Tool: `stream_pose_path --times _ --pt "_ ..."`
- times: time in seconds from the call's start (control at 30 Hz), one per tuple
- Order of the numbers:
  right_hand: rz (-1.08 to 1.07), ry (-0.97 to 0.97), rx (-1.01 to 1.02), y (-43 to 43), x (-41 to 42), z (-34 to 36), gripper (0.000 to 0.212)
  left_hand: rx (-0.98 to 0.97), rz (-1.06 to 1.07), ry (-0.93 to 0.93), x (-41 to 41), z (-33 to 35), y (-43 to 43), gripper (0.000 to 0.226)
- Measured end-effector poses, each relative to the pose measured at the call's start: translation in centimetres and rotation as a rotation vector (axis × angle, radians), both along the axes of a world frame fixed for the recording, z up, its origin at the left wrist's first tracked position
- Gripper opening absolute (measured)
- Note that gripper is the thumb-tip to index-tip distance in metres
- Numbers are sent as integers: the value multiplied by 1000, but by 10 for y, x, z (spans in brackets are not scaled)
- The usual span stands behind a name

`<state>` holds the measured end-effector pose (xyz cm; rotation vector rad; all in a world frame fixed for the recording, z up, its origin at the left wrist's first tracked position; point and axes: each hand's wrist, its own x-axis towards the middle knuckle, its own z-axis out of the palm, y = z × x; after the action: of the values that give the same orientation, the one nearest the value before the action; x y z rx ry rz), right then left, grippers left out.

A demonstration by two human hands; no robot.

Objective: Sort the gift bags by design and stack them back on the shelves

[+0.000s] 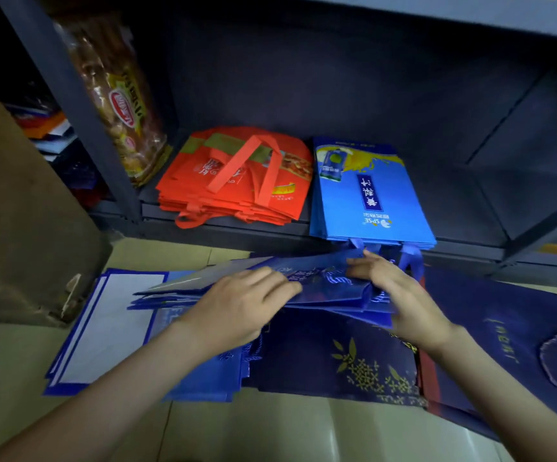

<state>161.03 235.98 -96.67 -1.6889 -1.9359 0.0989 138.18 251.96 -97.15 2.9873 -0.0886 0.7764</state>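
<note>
Bundle of royal-blue folded gift bags (320,278) sits between both hands, just in front of the front edge of the dark metal shelf (270,233). Its long axis runs left to right, parallel with that edge, and its far side is tilted up off the tiled floor (270,428). The left hand (247,305) holds the bundle's left half, fingers bent across the top face, thumb hidden. The right hand (400,295) clasps the right end — thumb on top, fingers curled round the edge — so the bags stretch leftward from that grip. Pale printing on the bundle is too creased to read.

Near the shelf's front edge, a stack of red non-woven bags (237,181) with looped handles lies just left of a stack of light-blue glossy bags (367,195). The top blue bag reads "SPSE", upside down from here, and its ribbon handles hang over the edge.

On the floor beneath the bundle lie navy bags with gold leaf print (337,355). White-panelled bags with blue borders (103,328) lie to the left — their long axis running front to back.
</note>
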Motion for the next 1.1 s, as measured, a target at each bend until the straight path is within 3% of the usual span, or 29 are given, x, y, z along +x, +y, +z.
stream_pose_path --times 0.07,0.13,0.23,0.3,0.4,0.53,0.67,0.77,0.87,0.97,1.1 --pt "14 -169 90 2 -5 -4 24 46 34 -15 4 10 -9 36" --pt "9 -244 129 3 -13 0 27 15 83 -23 1 18 -13 20" --pt "-12 -273 181 3 -19 14 25 29 85 -21 -4 25 -14 16" --pt "-50 -205 143 0 -19 18 34 76 90 0 -1 30 -19 23" --pt "-78 -51 11 -8 -18 31 69 161 137 44 10 30 -33 35" --pt "50 -340 -118 -21 -39 42 85 146 156 144 28 13 -51 35" --pt "-182 -532 -199 -27 -52 17 97 177 149 174 35 7 -59 33" --pt "-280 -510 -163 -29 -46 6 82 183 178 119 34 4 -56 16" --pt "-269 -455 -129 -33 -34 3 58 121 305 259 24 -2 -53 48" --pt "-289 -437 -143 -39 -21 1 52 88 455 374 7 -3 -45 43" --pt "-426 -566 -183 -37 -31 -6 51 186 416 407 2 -5 -41 32"
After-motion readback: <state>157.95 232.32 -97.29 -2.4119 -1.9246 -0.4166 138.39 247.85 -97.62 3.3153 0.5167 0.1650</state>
